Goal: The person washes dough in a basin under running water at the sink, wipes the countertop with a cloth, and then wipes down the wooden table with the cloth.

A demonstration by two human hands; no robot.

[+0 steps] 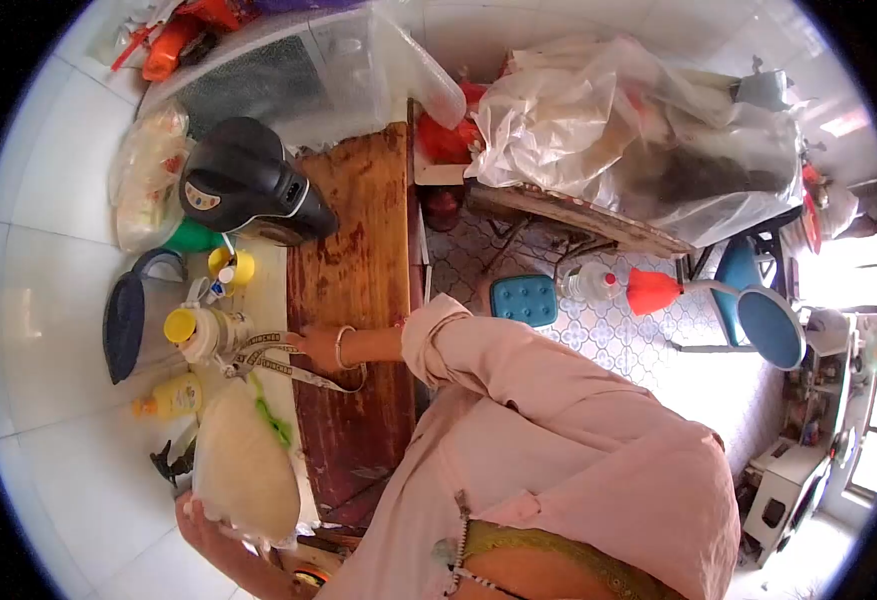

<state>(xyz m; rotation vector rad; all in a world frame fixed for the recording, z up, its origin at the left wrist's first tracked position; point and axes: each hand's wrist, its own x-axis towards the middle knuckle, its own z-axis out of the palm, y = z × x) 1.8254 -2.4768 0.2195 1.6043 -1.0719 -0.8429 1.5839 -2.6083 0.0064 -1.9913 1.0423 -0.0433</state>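
Printed strap is gripped in closed R hand over wooden tabletop; yellow-capped btl. is seen just left. Clear bag w/ pale contents is touched at near end by L hand, grip can't be told. Black appliance is placed far left.

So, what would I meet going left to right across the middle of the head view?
Clear pitcher with dark blue lid → white bottle with yellow cap → wearer's right hand → tufted blue stool → clear bottle with red cap → round blue seat.
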